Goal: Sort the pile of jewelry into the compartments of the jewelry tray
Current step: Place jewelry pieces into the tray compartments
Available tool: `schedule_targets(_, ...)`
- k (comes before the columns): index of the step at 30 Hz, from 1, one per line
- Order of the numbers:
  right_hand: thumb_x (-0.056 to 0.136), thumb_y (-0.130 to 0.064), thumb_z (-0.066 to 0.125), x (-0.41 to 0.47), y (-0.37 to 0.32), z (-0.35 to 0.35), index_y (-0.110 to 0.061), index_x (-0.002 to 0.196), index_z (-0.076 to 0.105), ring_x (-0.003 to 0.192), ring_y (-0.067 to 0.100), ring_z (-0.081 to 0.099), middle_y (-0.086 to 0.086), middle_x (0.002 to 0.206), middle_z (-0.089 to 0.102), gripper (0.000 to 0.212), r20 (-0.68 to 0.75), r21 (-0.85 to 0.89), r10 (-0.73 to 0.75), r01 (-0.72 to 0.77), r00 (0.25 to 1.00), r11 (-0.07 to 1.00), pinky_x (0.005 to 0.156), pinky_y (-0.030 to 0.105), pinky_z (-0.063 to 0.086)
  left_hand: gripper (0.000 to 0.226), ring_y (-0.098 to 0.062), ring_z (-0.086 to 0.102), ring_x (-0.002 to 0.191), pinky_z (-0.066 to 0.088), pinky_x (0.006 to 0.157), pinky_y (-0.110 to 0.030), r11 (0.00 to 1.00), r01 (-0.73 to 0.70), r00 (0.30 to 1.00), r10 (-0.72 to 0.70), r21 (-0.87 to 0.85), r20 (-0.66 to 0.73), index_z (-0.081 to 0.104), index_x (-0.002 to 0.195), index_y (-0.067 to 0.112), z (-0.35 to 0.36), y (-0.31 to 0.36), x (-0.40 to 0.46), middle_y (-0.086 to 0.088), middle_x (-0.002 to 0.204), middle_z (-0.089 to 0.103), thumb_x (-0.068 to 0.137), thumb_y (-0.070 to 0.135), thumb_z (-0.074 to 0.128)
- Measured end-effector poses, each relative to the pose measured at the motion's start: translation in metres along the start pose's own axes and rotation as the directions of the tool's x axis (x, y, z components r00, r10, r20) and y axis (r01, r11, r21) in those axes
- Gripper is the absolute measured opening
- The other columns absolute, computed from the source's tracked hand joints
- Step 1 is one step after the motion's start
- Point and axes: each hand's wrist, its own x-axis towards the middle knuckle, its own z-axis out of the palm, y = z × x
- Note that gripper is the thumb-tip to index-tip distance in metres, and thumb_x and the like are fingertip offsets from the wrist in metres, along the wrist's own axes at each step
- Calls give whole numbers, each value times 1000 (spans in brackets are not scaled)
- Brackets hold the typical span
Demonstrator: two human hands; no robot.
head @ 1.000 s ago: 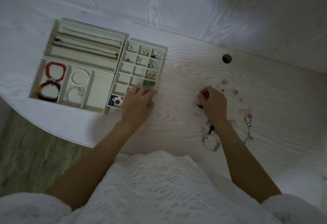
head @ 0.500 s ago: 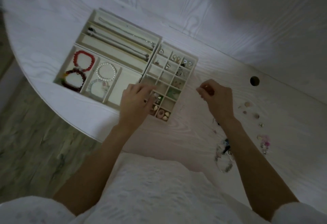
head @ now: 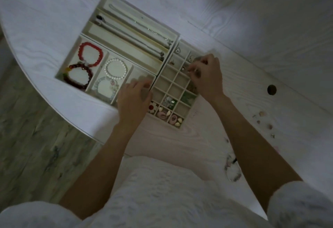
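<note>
Tray [head: 100, 14] on table [head: 234, 76], mostly filled. Right hand [head: 207, 76], up from the pile [head: 264, 123], now over far small compartments, fingers curled, apparently pinching something tiny. Left hand [head: 134, 101] relaxed on tray edge. Drop-off likely next.

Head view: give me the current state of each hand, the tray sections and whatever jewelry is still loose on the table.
Right hand: over the small-compartment grid, fingers curled; what it pinches cannot be told.
Left hand: rests at the tray's near edge, fingers loosely curled.
Bracelet compartments: hold bracelets.
Long slots: hold chains.
Loose small pieces: unsorted on the table.
Loose bracelet: unsorted, near table edge.
</note>
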Motion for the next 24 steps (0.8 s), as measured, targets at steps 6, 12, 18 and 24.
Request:
schedule_targets(6,81,-3,65,3,1,2,-10,94,69,93,27,48,13,100,53,16,10,-25,31,-30,999,999,69,25,39,37,-22,57,85,44,79,-37,1000,16,1000,-16,16,8,67,109,19,0,-2,0,-1,92,65,84,39,48)
schedule_targets(12,83,-11,65,1,2,-6,-12,91,68,90,23,48,10,96,54,9,-36,-78,59,-62,998,995,63,25,37,33,-23,58,86,46,79,-41,1000,8,1000,-8,0,18,66,111,20,1,-5,1,-1,94,65,85,36,53)
schedule_targets(18,89,-22,60,10,-7,-5,-7,95,71,97,28,48,12,98,56,20,57,-302,17,1,998,953,73,30,36,33,-22,58,85,46,79,-41,1000,-8,1000,9,-17,29,66,111,17,2,-5,3,-3,94,65,85,33,54)
schedule_targets(24,90,-16,54,16,-13,5,-11,92,71,95,24,48,8,98,57,18,79,-364,125,-88,989,927,74,29,33,35,-21,56,83,46,77,-42,999,-14,1000,14,-38,19,67,110,16,1,-3,2,-3,91,64,86,35,50)
